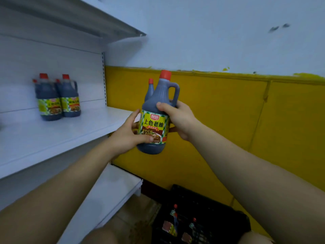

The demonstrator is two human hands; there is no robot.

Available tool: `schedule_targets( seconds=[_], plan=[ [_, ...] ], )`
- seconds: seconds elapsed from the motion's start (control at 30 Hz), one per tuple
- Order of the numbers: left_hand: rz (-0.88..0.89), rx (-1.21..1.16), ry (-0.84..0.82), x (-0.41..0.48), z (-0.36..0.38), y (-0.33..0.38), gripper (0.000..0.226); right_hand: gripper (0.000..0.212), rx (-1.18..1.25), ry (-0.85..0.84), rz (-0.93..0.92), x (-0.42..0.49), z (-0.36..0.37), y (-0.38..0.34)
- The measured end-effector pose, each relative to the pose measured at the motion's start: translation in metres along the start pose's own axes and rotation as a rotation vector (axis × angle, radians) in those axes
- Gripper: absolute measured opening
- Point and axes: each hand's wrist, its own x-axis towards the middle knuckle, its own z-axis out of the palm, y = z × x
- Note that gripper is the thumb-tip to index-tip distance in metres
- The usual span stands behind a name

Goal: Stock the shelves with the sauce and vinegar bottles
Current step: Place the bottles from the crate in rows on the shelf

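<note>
The person holds a dark sauce bottle (pixel 153 106) upright in the air, just off the right end of the white shelf (pixel 52 138). The left hand (pixel 129 136) wraps its fingers round the labelled lower body; the right hand (pixel 178 118) grips the shoulder below the handle. Two matching bottles (pixel 58 99) stand on the shelf, near its back. A black crate (pixel 211 203) with more bottles sits on the floor, below and right of the shelf.

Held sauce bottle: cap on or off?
On. A red cap tops the sauce bottle, which the left hand and right hand both grip.
</note>
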Motion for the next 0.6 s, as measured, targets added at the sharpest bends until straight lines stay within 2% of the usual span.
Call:
schedule_targets(
  seconds=[0.13, 0.23, 0.33, 0.37, 0.5, 0.6],
  plan=[
    [0.024, 0.056, 0.055, -0.022, -0.025, 0.01, 0.079, 0.035, 0.059, -0.119, -0.076, -0.001, 0.029, -0.009],
    [0.023, 0.082, 0.217, -0.04, -0.045, 0.014, 0.079, 0.037, 0.099, -0.136, -0.137, 0.0, 0.057, -0.015],
    [0.024, 0.12, 0.39, -0.055, -0.064, 0.019, 0.086, 0.044, -0.011, -0.137, -0.227, 0.002, 0.088, -0.021],
    [0.028, 0.15, 0.436, -0.06, -0.07, 0.02, 0.089, 0.049, -0.054, -0.161, -0.252, 0.002, 0.097, -0.022],
    [0.038, 0.261, 0.545, -0.069, -0.088, 0.017, 0.101, 0.091, -0.131, -0.304, -0.265, 0.006, 0.133, -0.018],
    [0.025, 0.307, 0.6, -0.069, -0.097, 0.009, 0.1, 0.09, -0.103, -0.353, -0.246, 0.019, 0.154, -0.012]
  ],
)
